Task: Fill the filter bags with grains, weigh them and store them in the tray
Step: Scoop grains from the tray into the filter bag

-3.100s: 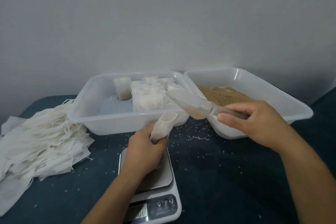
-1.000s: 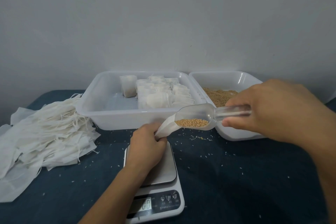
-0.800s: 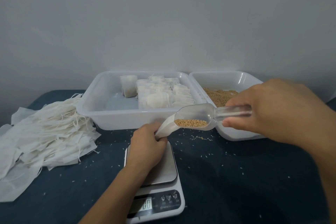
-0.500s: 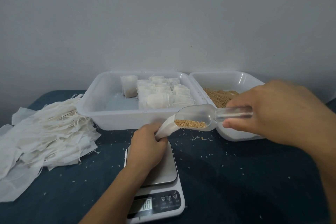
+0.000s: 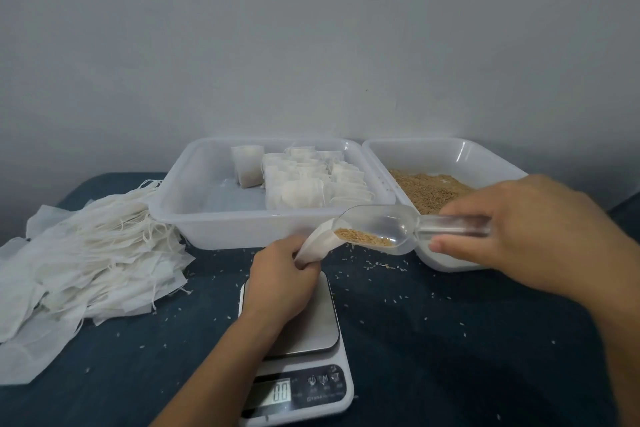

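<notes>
On the dark blue table (image 5: 450,340), a white storage tray (image 5: 194,204) is holding filled filter bags (image 5: 301,184) beside a second tray (image 5: 450,156) of brown grains (image 5: 429,189), with a heap of empty bags (image 5: 86,253) lying at the left. The right hand (image 5: 519,232), reaching in palm down, is gripping the handle of a clear plastic scoop (image 5: 384,225) whose grain-laden lip is tipping into an open filter bag (image 5: 317,244). The left hand (image 5: 280,284) is pinching that bag's lower end just above the digital scale (image 5: 311,350).
</notes>
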`<move>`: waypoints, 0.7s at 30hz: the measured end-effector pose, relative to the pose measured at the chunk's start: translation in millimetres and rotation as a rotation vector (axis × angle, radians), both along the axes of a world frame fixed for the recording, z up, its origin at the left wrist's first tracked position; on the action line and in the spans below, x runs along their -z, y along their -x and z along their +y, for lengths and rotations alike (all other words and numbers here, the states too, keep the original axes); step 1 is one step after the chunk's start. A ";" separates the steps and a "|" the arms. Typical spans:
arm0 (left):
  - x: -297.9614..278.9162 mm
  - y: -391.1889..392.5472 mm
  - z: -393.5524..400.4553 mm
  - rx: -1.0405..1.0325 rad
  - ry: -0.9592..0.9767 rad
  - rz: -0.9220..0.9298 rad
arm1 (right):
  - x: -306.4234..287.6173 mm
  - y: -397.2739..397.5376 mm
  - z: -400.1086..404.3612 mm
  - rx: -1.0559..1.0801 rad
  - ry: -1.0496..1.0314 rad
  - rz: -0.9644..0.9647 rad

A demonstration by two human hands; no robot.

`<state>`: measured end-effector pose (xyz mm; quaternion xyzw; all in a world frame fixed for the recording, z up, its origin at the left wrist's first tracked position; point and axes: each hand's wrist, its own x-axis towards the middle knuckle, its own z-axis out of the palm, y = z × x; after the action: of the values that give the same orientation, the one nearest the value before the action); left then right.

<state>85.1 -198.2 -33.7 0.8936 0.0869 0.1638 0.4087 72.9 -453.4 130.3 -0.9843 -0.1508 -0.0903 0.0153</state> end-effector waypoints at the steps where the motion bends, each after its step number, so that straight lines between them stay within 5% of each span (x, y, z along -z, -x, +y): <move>1: 0.3 -0.2 0.4 0.002 0.024 -0.001 | 4.3 0.1 -1.7 -0.009 -0.040 0.015; 9: -3.2 -1.3 2.7 -0.012 0.227 0.007 | 52.9 -13.0 -11.1 -0.135 -0.509 0.213; 21: -0.5 -5.4 10.3 -0.067 0.423 0.005 | 105.5 -70.3 53.7 -0.250 -1.114 0.161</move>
<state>90.5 -188.0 -33.2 0.7848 0.1498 0.1532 0.5815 143.3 -399.7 24.8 -0.8061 -0.1940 -0.0783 0.5536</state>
